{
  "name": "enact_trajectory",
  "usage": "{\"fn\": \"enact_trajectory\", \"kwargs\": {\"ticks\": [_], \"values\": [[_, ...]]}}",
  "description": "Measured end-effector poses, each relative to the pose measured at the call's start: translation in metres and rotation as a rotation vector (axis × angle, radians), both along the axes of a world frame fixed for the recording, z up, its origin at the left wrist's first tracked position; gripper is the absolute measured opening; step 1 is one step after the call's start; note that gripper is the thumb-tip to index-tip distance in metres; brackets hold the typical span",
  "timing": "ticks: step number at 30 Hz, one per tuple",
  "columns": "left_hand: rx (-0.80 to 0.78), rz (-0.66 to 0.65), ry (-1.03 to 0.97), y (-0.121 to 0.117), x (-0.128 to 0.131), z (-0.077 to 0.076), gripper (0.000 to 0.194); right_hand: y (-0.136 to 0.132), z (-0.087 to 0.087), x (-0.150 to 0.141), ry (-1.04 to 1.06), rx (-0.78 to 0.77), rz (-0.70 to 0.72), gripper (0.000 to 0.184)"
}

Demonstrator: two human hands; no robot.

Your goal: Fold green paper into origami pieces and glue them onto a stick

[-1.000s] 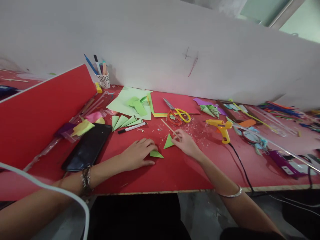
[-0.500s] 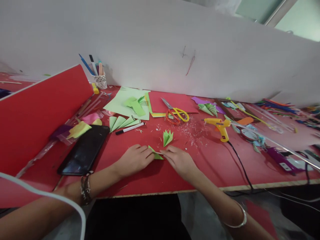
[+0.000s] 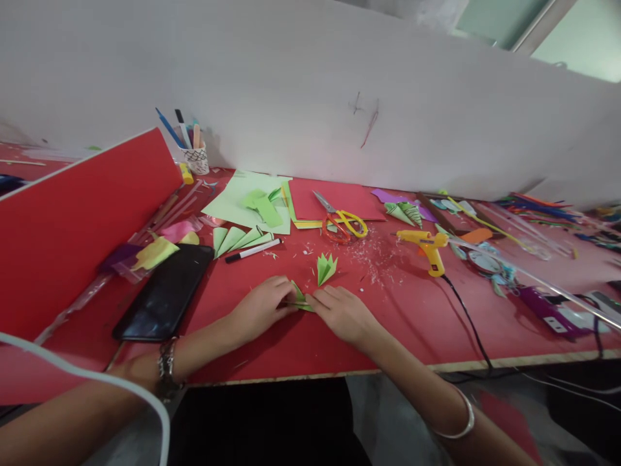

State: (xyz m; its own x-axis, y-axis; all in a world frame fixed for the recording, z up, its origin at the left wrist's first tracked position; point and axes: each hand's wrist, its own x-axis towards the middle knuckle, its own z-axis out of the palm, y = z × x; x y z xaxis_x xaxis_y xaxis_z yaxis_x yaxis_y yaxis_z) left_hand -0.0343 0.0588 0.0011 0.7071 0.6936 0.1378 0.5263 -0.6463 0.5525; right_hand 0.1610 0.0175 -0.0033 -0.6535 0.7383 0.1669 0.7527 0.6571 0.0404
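Observation:
Both hands meet over a small green paper piece [image 3: 299, 297] on the red tabletop, near its front edge. My left hand [image 3: 262, 309] is closed, thumb and fingers pinching the paper's left side. From the right, my right hand [image 3: 343, 315] is closed over the other end, fingers bent down. A thin pale stick [image 3: 294, 303] lies across the paper between the hands; its right end is hidden under my right fingers. Just beyond them stands a pleated green paper fan [image 3: 326, 269] with pointed tips, touched by neither hand.
Scissors [image 3: 338, 217] rest partly on red paper sheets [image 3: 315, 194]. A yellow glue gun [image 3: 427, 246] with a cord lies at right. A black phone [image 3: 167, 291], marker [image 3: 253, 250] and green paper cones [image 3: 237, 239] lie at left. A white cable [image 3: 97, 375] crosses the lower left.
My right hand has come down and left with the stick, away from the pleated fan, onto the paper by my left hand. The left fingers have since curled closer around the paper.

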Motion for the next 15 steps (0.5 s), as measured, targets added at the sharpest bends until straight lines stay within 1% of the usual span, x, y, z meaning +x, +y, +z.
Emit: {"fn": "enact_trajectory", "kwargs": {"ticks": [3, 8, 11, 15], "values": [[-0.020, -0.026, -0.001, 0.0015, -0.0008, 0.0015, 0.010, -0.0008, 0.0034, 0.0000, 0.034, -0.014, 0.010, 0.027], [-0.039, -0.032, -0.021, 0.0029, 0.0034, 0.0016, 0.010, -0.0025, 0.0085, -0.0022, 0.164, -0.189, -0.025, 0.025], [-0.047, -0.023, 0.016, 0.0034, 0.0061, 0.0019, 0.011, -0.0003, 0.0060, -0.0051, 0.175, -0.177, -0.066, 0.018], [-0.026, -0.051, 0.075, 0.0034, 0.0052, 0.0035, 0.012, 0.0016, 0.0005, -0.0078, 0.160, -0.123, -0.057, 0.022]]}}
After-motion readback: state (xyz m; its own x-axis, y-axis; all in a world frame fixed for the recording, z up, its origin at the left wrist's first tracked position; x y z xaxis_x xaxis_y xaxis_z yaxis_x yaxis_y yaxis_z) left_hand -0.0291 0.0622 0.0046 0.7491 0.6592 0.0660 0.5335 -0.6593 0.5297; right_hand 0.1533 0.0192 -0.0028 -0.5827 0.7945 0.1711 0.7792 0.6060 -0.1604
